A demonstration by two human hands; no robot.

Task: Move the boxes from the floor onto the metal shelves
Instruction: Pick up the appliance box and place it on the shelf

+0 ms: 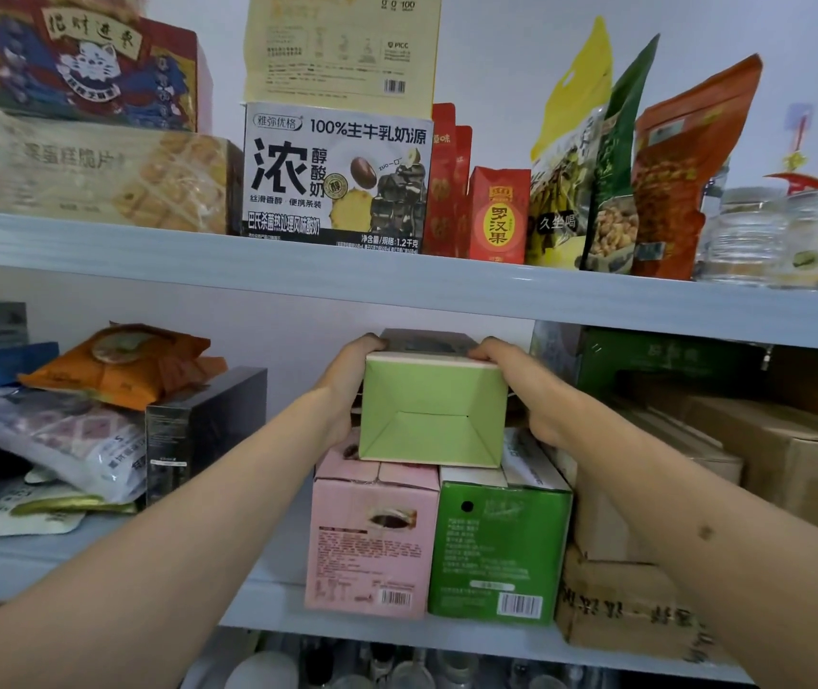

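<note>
Both forearms reach in from the bottom corners toward the middle shelf. Left hand (347, 385) and right hand (521, 390) hold a pale green cardboard box (431, 415) between them, one on each side, fingers curled over its far top edge, so both are closed around it and neither is free.

Box position: its folded end flaps face the camera, and it sits on or just above a pink printed carton (372, 534) and a dark green printed carton (499, 549) standing side by side on the white metal shelf (267, 609). Can't tell if full weight is down yet; the near bottom edge looks about in contact with the carton tops.

Progress, as a judgement: this box is off the floor and nearly placed. Left for it: settle it, maybe push it back, then let go. Floor is out of view, so the count of boxes left can't be told.

Space is tight: black glossy box (208, 430) to the left, brown corrugated cartons (794, 464) to the right, upper shelf (397, 276) close overhead.
</note>
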